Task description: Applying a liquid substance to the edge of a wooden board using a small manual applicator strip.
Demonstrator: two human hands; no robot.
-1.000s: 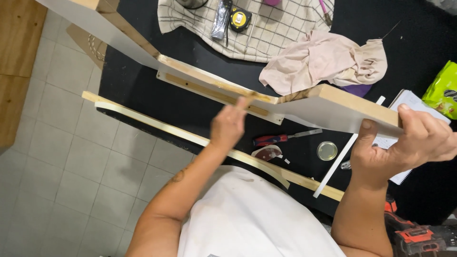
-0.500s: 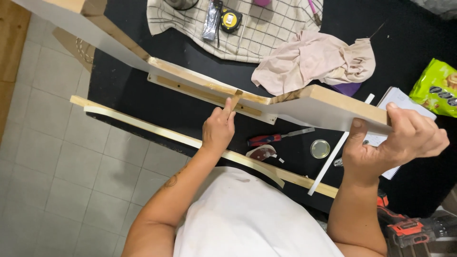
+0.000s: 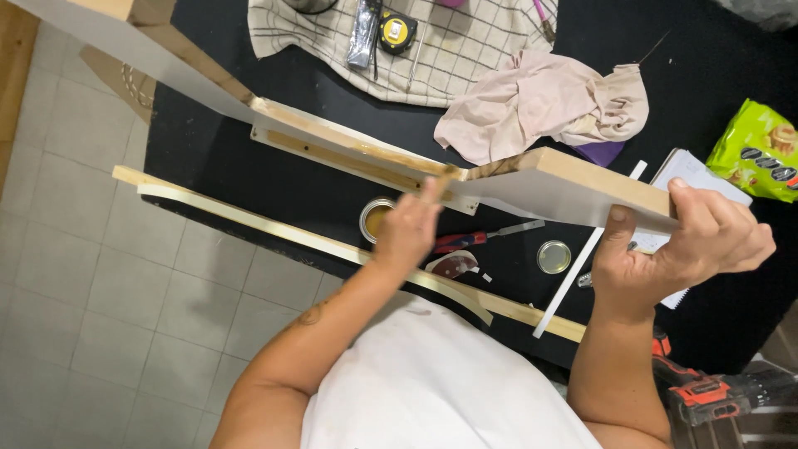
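Observation:
A long white board with a raw wooden edge (image 3: pixel 565 187) is held up over the black table (image 3: pixel 216 158). My right hand (image 3: pixel 690 241) grips its right end, thumb underneath and fingers over the top. My left hand (image 3: pixel 407 233) is closed around a small brush-like stick whose brown tip touches the board's wooden edge near the middle. Just left of that hand, an open round tin of yellowish glue (image 3: pixel 378 218) stands on the table. Its lid (image 3: pixel 554 256) and a red-handled screwdriver (image 3: pixel 465 241) lie nearby.
A long pale wooden strip (image 3: pixel 249 218) runs along the table's near edge. At the back lie a checked cloth (image 3: pixel 465 58) with a tape measure (image 3: pixel 397 32), a pink rag (image 3: pixel 540 100), a green snack bag (image 3: pixel 761 154) and a notebook (image 3: pixel 690 170). A red drill (image 3: pixel 706 391) sits lower right.
My left hand has shifted a little to the right along the board's edge, and the open tin now shows beside it. My right hand keeps its grip.

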